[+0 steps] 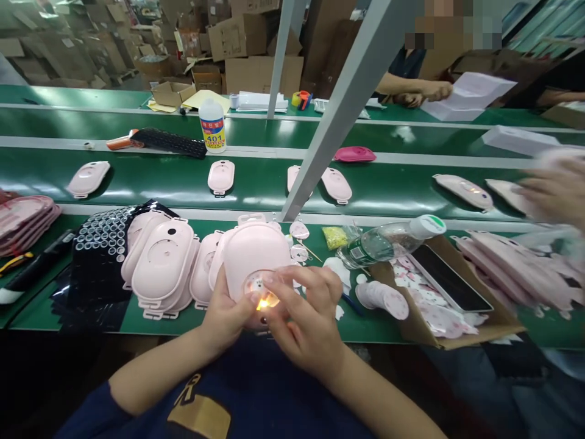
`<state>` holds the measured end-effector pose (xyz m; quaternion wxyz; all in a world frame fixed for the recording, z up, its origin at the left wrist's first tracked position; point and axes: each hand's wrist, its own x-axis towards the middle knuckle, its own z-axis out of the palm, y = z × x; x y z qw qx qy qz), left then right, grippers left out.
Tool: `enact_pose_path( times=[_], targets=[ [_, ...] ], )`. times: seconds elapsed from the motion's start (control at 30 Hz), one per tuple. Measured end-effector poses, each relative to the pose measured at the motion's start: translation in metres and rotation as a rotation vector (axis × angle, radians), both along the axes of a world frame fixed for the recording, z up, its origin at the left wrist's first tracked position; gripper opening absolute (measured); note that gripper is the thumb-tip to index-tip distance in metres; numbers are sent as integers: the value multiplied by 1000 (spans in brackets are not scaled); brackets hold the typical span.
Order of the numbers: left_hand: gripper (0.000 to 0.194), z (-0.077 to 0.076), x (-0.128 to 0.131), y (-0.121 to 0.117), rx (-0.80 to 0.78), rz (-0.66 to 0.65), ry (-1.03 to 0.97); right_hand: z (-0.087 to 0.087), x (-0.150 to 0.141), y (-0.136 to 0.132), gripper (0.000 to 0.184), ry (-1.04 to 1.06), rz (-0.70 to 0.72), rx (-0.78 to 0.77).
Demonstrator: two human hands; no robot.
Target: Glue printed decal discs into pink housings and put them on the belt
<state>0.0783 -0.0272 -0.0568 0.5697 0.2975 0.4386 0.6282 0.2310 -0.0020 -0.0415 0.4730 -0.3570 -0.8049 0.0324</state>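
Observation:
My left hand (231, 314) is closed on the lower left edge of a pale pink plastic shell (256, 247), held upright before my chest. Its thumb lies beside a round recess, where a yellow-orange light glows. A small whitish round disc (258, 284) with dark marks sits in that recess. My right hand (311, 305) has its thumb and index finger closed at the right edge of the disc; the other fingers are bent above it. More pink shells (164, 259) lean together on the left. Small round stickers (299, 253) lie behind my right hand.
A green conveyor belt (265, 198) carries pink shells. A glue bottle (212, 125) stands beyond it; a slanted grey post (338, 116) crosses ahead. At right are a plastic bottle (379, 244) and a cardboard box (484, 332) with a phone (450, 277). A co-worker's hand (555, 186) reaches in.

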Motion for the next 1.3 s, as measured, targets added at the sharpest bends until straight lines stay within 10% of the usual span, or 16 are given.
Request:
enact_pose_path(
  times=[0.6, 0.87, 1.03, 1.13, 1.3],
  targets=[
    [57, 10, -1, -7, 76, -156, 74, 17, 4, -10, 17, -88, -151, 12],
    [71, 9, -3, -4, 33, -8, 82, 5, 6, -11, 40, 33, -95, 71],
    [73, 7, -2, -4, 23, 36, 58, -9, 5, -4, 81, 243, 172, -402],
    [70, 6, -1, -6, 34, 27, 54, -14, 2, -2, 71, 329, 334, -687],
    [75, 3, 0, -11, 28, 11, 37, -9, -2, -1, 55, 417, 319, -734]
  ],
)
